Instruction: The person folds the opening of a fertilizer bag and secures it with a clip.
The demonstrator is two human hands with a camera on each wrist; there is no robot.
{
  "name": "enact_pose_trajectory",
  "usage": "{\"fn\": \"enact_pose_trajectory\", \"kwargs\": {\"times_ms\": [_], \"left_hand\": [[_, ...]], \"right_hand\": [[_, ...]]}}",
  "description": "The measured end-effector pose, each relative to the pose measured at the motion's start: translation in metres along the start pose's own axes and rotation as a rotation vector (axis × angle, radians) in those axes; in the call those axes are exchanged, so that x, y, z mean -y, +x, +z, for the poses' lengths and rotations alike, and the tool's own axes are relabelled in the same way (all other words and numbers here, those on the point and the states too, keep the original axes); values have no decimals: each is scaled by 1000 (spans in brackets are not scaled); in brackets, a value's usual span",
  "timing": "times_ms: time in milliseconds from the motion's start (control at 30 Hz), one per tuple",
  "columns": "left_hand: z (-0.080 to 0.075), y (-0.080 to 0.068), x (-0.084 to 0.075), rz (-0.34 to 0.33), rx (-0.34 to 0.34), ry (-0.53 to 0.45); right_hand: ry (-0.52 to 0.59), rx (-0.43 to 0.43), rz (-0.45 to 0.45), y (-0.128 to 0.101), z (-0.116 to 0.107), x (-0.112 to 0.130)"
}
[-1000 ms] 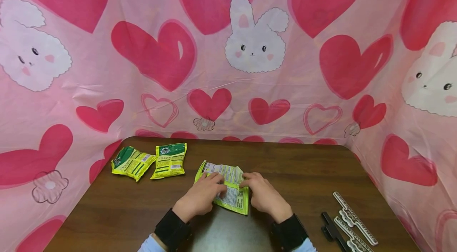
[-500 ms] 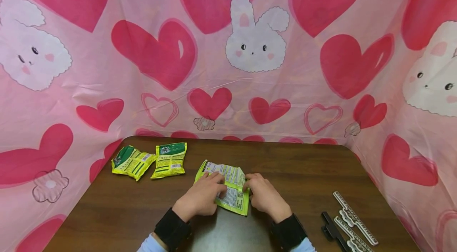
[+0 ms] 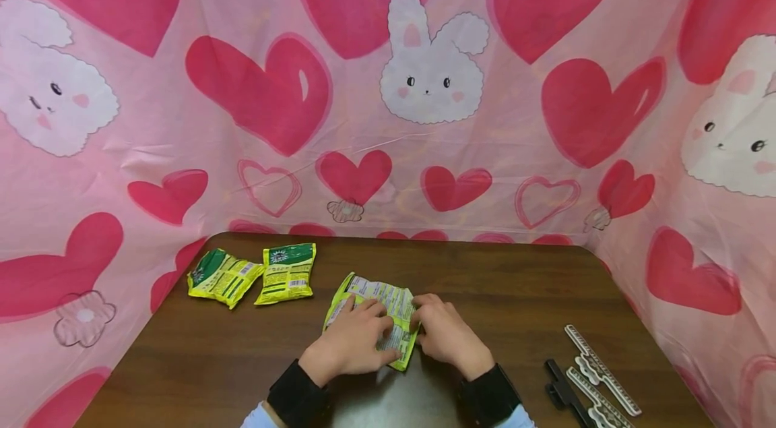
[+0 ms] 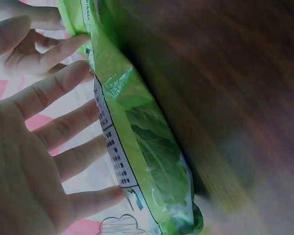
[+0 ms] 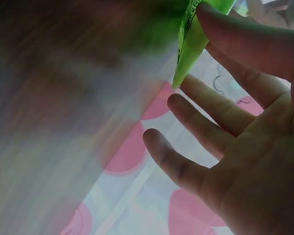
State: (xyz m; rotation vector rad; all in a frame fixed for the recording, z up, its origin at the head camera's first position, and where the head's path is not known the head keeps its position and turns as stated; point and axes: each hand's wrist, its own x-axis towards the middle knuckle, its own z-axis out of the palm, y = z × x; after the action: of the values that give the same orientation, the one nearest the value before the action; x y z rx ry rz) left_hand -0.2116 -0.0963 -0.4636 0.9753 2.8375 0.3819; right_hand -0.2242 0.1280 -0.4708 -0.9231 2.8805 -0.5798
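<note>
The left hand (image 3: pixel 354 342), its grip spread loosely, should steady the packet (image 3: pixel 397 303) lightly while the right hand (image 3: pixel 447 335) pinches its three-o'clock edge.

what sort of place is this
Probably a makeshift recording booth rather than a kitchen or shop: a brown table enclosed at the back and both sides by pink cloth, and a black wristband on each arm.

Packet (image 3: pixel 397 310) bright green with whitish printed panels and darker leaf picture; two other packets (image 3: pixel 287 274) yellow, dark green tops; counter (image 3: pixel 485 273) brown, wood-grained; cloth (image 3: pixel 364 128) pink with red hearts, white rabbits; one clip (image 3: pixel 564 391) black, two clips (image 3: pixel 607 375) white, dark-marked; wristbands (image 3: pixel 297 393) black.
</note>
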Motion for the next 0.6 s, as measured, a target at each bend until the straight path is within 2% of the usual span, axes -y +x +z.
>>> {"fn": "enact_pose_trajectory", "kwargs": {"times_ms": [233,433,600], "left_hand": [[-2,0,-3,12,7,-72],[-9,-2,-12,76,18,-101],[-15,-4,-19,137,-7,-82]], "right_hand": [[28,-1,-66,-1,-7,11],[97,51,-55,-3,-14,21],[125,78,-42,-4,-20,27]]}}
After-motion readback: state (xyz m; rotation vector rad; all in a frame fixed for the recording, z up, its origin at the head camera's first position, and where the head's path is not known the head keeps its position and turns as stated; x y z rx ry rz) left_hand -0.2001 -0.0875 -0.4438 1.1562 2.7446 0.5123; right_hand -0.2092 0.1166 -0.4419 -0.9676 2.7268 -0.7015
